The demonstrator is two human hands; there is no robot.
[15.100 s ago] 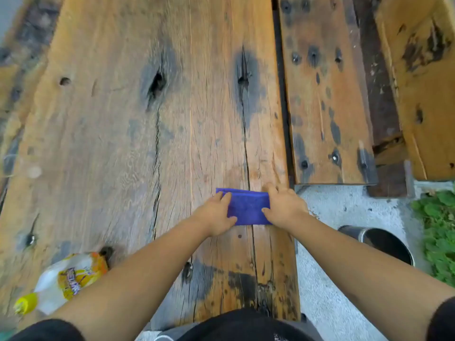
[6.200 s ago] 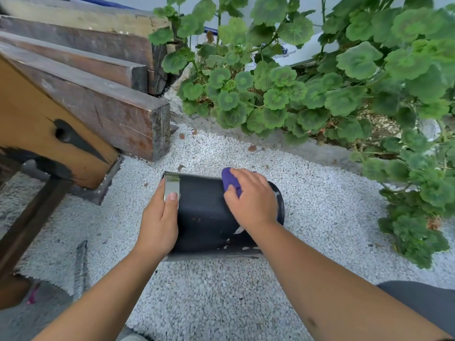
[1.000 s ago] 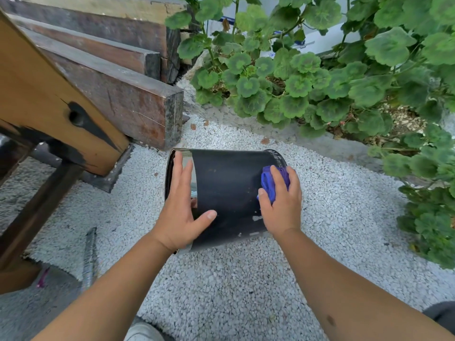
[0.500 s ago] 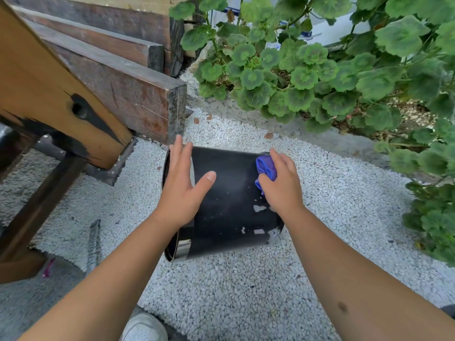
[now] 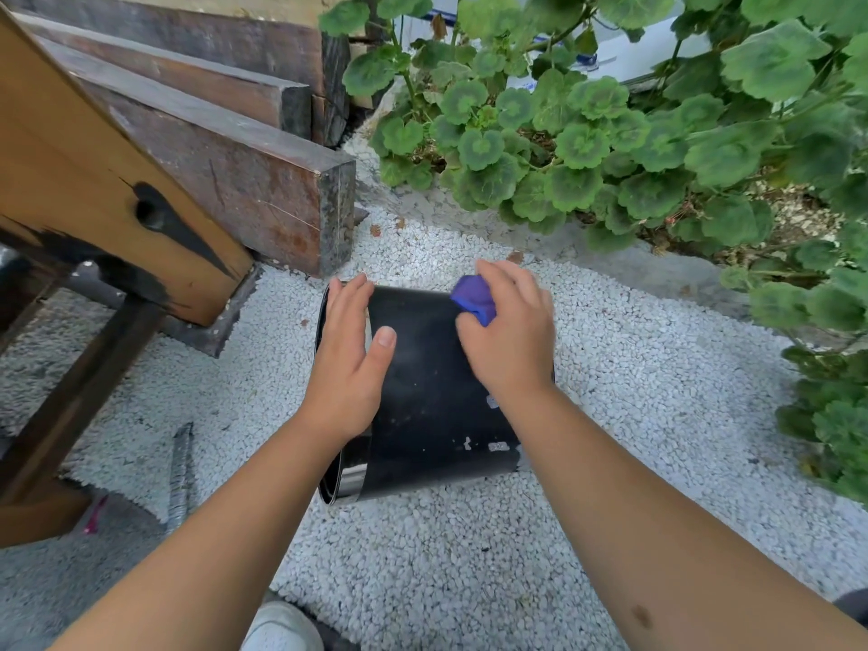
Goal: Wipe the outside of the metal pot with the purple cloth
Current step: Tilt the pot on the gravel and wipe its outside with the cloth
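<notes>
The metal pot (image 5: 432, 392) lies on its side on the white gravel (image 5: 634, 415) at the centre of the frame, its long axis running left to right, mouth toward the left. The purple cloth (image 5: 474, 299) sits bunched against the pot's upper right wall, gripped in the curled fingers of the right hand (image 5: 509, 338), which is the nearer hand to the unwiped flank below. The left hand (image 5: 350, 354) rests flat near the rim, fingers straight and together, thumb spread. Wiping looks to be under way, and the next stroke probably runs around the curve, toward the bottom of the frame.
</notes>
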